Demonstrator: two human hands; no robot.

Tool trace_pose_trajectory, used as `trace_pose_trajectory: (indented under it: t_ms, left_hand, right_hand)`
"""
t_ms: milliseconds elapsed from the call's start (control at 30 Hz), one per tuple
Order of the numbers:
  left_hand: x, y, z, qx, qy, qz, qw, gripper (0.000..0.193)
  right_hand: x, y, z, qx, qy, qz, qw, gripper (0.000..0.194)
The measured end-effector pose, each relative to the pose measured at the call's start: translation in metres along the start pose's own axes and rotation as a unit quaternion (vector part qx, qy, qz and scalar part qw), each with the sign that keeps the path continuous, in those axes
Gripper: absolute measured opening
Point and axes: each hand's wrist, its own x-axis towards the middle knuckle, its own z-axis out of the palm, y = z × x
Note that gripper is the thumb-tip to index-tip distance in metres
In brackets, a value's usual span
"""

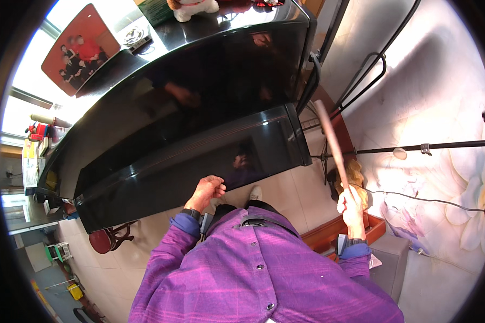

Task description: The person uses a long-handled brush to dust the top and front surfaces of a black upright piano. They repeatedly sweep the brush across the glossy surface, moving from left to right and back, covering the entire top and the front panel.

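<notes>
A glossy black upright piano (178,161) with its lid down stands before me. My left hand (209,190) is held at the piano's front edge with its fingers curled; I cannot tell whether it holds anything. To the right, my right hand (351,204) grips the lower end of a long, slim, light-brown stick (332,137), which points up past the piano's right end. The stick's far end is slightly blurred. Both hands and the stick are mirrored faintly or not clearly in the dark, shiny panels.
A framed group photo (81,52) and a plush toy (192,9) stand on top. A black stand's pole (444,145) crosses at right, above a thin cable (420,197). An open wooden drawer or box (327,232), a grey seat (390,258) and a round stool (102,241) are nearby.
</notes>
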Motion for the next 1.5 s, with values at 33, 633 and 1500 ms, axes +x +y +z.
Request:
trace_pose_trajectory:
  t_ms: [33,633,1500]
  left_hand:
    - [-0.001,0.000,0.001,-0.002,0.000,0.003,1.000,0.018]
    - [-0.008,-0.022,-0.013,-0.026,0.005,0.016,1.000,0.018]
    - [-0.014,-0.025,-0.085,0.033,-0.127,-0.003,0.991,0.018]
  right_hand:
    - [-0.003,0.002,0.005,0.070,-0.005,-0.013,0.997,0.035]
    - [0.055,0.005,0.143,-0.185,-0.154,0.031,0.970,0.021]
    - [-0.141,0.166,0.105,-0.102,0.173,0.199,0.959,0.017]
